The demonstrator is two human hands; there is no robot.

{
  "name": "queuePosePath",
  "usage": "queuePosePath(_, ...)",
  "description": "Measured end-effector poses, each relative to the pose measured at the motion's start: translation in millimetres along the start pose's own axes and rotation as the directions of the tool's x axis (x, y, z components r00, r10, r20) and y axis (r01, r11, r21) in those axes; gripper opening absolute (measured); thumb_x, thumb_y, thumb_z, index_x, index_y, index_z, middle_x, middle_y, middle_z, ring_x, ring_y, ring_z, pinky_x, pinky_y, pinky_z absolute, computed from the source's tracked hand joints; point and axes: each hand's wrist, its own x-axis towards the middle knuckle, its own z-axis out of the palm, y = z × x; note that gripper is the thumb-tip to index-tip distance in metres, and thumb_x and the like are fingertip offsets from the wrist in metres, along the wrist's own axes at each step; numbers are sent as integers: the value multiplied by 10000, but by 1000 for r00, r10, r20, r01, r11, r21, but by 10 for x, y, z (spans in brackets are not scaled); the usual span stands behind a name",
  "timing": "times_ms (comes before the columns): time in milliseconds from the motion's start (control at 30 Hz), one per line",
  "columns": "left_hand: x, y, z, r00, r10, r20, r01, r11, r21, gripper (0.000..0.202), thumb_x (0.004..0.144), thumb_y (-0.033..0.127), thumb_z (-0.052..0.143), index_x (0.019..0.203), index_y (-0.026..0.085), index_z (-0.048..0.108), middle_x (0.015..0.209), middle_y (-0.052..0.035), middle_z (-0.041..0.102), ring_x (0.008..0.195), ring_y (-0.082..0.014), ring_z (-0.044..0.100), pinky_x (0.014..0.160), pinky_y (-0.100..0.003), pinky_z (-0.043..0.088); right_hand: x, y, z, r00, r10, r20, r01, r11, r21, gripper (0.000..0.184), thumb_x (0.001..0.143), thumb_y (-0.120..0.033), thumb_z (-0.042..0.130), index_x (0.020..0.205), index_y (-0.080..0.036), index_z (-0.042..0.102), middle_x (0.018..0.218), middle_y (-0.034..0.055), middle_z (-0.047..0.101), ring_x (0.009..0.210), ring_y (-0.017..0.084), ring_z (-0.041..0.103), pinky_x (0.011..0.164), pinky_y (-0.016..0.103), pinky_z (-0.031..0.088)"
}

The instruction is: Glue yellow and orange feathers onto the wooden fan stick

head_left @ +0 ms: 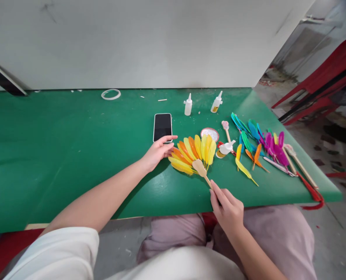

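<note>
A fan of yellow and orange feathers (192, 153) lies on the green table (73, 155), fixed to a wooden stick handle (203, 174). My right hand (227, 210) is closed on the lower end of that handle at the table's front edge. My left hand (158, 149) reaches in from the left with its fingers stretched out, their tips touching the leftmost orange feathers. It lies just below a black phone (162, 126) that rests face up on the table.
Two small glue bottles (188, 105) (216, 102) stand behind the fan, a third (225, 148) lies on its side by a round white lid (209, 134). Loose coloured feathers (257, 142) and wooden sticks (299, 165) spread to the right. A white ring (111, 94) lies near the wall.
</note>
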Motion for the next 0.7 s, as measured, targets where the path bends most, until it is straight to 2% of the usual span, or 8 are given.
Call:
queuePosePath(100, 8, 0, -9, 1000, 16, -21, -15, 999, 41, 432, 750, 293, 631, 1165, 221, 534, 769, -24, 667, 671, -120, 621, 633, -249, 479, 7, -5, -4, 1000, 0, -7, 0, 1000, -3, 505, 798, -98, 577, 1284, -214, 503, 608, -22, 587, 463, 61, 497, 530, 182, 424)
queuePosePath(233, 6, 0, -1, 998, 52, -33, -49, 995, 92, 482, 694, 231, 678, 1153, 206, 534, 665, 15, 633, 573, -91, 566, 593, -232, 458, 6, -10, -6, 1000, 4, -5, -4, 1000, 5, 499, 800, -95, 576, 1282, -205, 508, 605, -21, 578, 462, 62, 487, 528, 186, 423)
queuePosePath(400, -1, 5, 30, 996, 80, -43, -75, 992, 98, 461, 706, 204, 650, 1150, 185, 525, 648, 20, 623, 627, -104, 589, 628, -239, 464, -5, 4, -18, 1000, -20, 24, 19, 999, 44, 508, 804, -88, 572, 1295, -196, 495, 613, -13, 591, 473, 67, 494, 521, 190, 415)
queuePosePath(533, -3, 24, 45, 994, 102, -26, -99, 991, 94, 457, 700, 171, 638, 1141, 185, 520, 650, 29, 614, 602, -100, 587, 630, -247, 467, 10, 15, -36, 996, -65, 63, 60, 995, 84, 535, 809, -88, 567, 1320, -209, 462, 645, -10, 614, 490, 63, 512, 531, 184, 414)
queuePosePath(700, -7, 34, 43, 995, 95, 0, -95, 993, 72, 439, 703, 162, 623, 1132, 178, 530, 670, 24, 610, 638, -107, 598, 646, -246, 464, 25, 17, -34, 998, -35, 46, 32, 997, 72, 504, 803, -85, 574, 1287, -204, 500, 632, -17, 600, 481, 59, 499, 527, 180, 408)
